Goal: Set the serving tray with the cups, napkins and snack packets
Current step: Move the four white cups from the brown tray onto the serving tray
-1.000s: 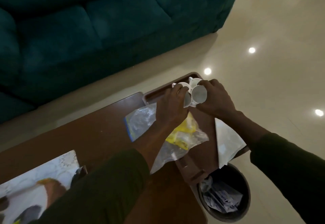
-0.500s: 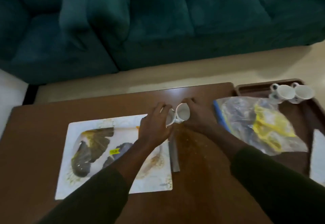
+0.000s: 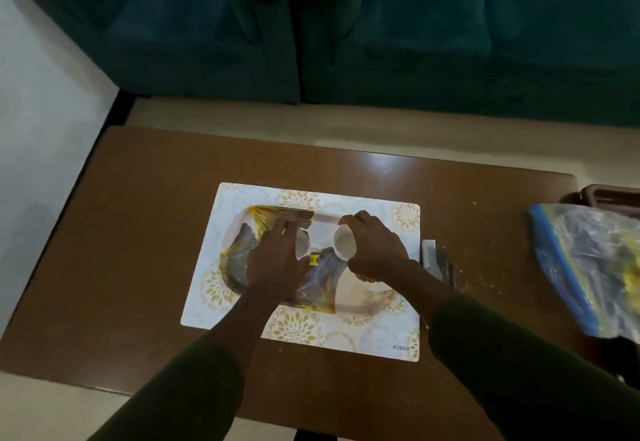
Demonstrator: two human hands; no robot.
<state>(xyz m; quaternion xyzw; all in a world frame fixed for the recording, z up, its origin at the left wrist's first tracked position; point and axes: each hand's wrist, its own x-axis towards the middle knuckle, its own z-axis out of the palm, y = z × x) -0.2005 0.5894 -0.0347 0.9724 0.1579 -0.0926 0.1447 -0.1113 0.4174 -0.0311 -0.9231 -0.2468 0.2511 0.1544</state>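
A tray [image 3: 363, 297] lies mid-table [image 3: 145, 232] — a plastic bag [image 3: 588, 267] to its right, a sofa [image 3: 381, 32] behind.

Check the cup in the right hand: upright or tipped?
Tipped. The white cup in the right hand shows its round open mouth facing the camera and toward the left, above the patterned tray.

teal sofa [image 3: 381, 42], brown table [image 3: 145, 232]

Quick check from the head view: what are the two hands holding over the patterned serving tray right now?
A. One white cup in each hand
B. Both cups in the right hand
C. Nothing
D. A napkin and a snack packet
A: the left hand grips one white cup and the right hand another white cup, both over the patterned serving tray.
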